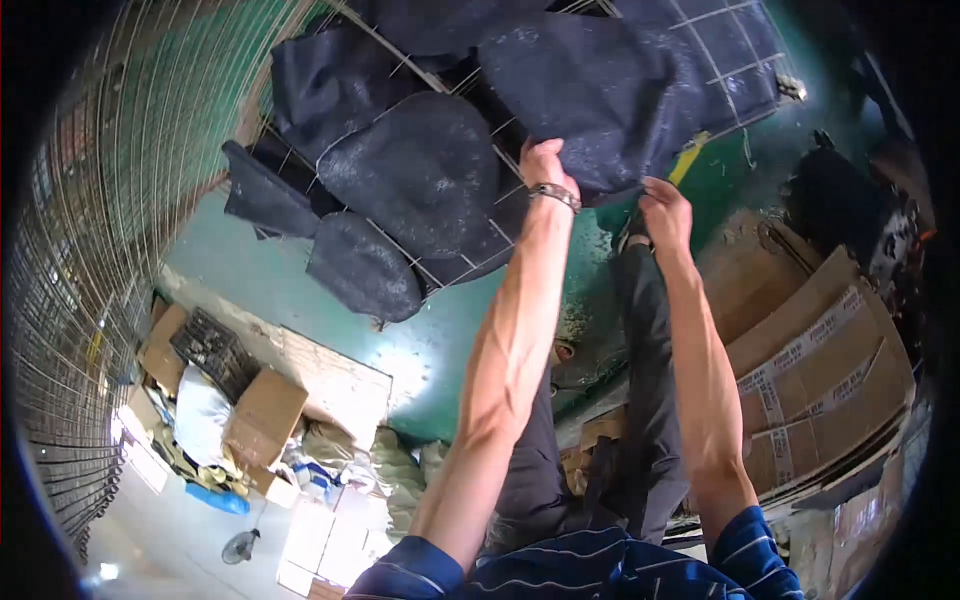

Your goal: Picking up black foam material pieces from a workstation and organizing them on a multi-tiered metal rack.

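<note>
Several dark, leather-like pieces lie on a wire mesh rack [742,42]. My left hand [548,168] is closed on the lower edge of the large dark leather piece [590,85] at the top centre. At that piece's lower right corner, my right hand [666,212] pinches the edge between thumb and fingers. To the left of my left hand lies a rounded dark leather piece [415,165]. A smaller leather piece [365,268] hangs over the rack's near edge, and a narrow one [265,190] sticks out at its left.
A wire mesh panel [110,230] stands along the left. Flattened cardboard [815,390] is stacked at the right. A cardboard box [265,415], a dark crate [213,350] and bags crowd the lower left. Green floor [400,350] shows below the rack, beside my legs.
</note>
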Tool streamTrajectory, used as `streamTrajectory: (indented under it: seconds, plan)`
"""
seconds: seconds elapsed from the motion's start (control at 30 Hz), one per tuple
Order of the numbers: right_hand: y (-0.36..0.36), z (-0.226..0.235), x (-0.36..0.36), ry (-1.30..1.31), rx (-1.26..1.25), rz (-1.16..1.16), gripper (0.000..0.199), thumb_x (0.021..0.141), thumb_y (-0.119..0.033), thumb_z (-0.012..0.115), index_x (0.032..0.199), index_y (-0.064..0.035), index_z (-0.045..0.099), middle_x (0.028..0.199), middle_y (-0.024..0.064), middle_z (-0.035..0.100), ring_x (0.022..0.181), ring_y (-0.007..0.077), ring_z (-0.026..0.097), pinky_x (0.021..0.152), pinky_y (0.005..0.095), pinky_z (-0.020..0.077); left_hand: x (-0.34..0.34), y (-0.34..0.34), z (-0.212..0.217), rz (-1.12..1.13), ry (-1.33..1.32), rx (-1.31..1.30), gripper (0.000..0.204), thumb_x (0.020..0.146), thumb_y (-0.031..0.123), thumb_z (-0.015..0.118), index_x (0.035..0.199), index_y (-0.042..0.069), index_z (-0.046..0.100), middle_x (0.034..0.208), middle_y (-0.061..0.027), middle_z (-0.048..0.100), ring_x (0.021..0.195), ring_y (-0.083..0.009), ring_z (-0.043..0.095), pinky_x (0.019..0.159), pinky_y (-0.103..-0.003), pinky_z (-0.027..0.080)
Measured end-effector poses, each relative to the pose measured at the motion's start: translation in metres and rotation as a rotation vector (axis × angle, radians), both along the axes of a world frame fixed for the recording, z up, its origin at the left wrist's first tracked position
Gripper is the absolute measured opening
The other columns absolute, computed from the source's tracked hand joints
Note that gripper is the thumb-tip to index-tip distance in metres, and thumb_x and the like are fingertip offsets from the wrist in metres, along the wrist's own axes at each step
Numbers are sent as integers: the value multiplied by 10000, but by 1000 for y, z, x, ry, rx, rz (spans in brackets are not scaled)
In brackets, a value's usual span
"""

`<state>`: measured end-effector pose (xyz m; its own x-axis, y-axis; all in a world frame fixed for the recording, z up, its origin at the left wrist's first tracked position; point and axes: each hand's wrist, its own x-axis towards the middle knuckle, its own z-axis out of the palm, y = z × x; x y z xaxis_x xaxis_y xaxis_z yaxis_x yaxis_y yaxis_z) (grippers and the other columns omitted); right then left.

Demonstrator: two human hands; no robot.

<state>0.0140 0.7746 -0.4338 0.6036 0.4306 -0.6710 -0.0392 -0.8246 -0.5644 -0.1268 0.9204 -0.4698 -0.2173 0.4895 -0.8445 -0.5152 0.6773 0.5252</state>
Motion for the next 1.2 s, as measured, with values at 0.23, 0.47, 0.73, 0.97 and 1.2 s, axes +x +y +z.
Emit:
streamTrajectory:
  seconds: [0.23, 0.47, 0.73, 0.97, 1.2]
  plan:
    - [32, 59, -68, -106, 203, 77, 176, 950, -127, 674, 1068, -11, 736, 901, 100, 750, 816, 139, 688, 758, 295, 553, -36, -11, 14, 41, 151, 284, 512, 763, 79, 639, 1268, 36, 567, 1143, -68, 615, 1060, -224, 590, 994, -359, 477]
    - [112, 32, -204, 132, -24, 406, 425, 845, -384, 749, 1083, -32, 749, 953, 187, 767, 893, 358, 748, 815, 431, 585, -226, 64, 32, -582, 1099, 596, 521, 768, -45, 588, 1284, 18, 627, 1260, -188, 627, 1209, -367, 582, 1063, -466, 446]
    - [125, -38, -244, 4, -280, 259, 425, 846, -466, 732, 1004, -72, 760, 956, 202, 755, 955, 383, 736, 832, 469, 579, -349, 249, 18, -1121, 1400, 611, 488, 982, 319, 562, 1416, 97, 582, 1443, -189, 584, 1343, -395, 515, 1158, -463, 371]
    - [77, 20, -269, 446, -184, 32, 298, 882, -207, 708, 668, -37, 588, 569, 28, 573, 436, 128, 552, 396, 305, 420, -379, 258, 12, -1140, 1148, 481, 574, 1024, 409, 501, 1500, 88, 494, 1498, -157, 559, 1388, -339, 508, 1164, -423, 387]
    - [-17, 15, -261, 568, -287, -141, 277, 913, -228, 736, 753, -63, 583, 660, 27, 616, 484, 123, 577, 418, 288, 469, -352, 256, 18, -910, 1106, 522, 480, 974, 270, 634, 1407, 72, 572, 1389, -180, 574, 1220, -321, 622, 1043, -403, 497]
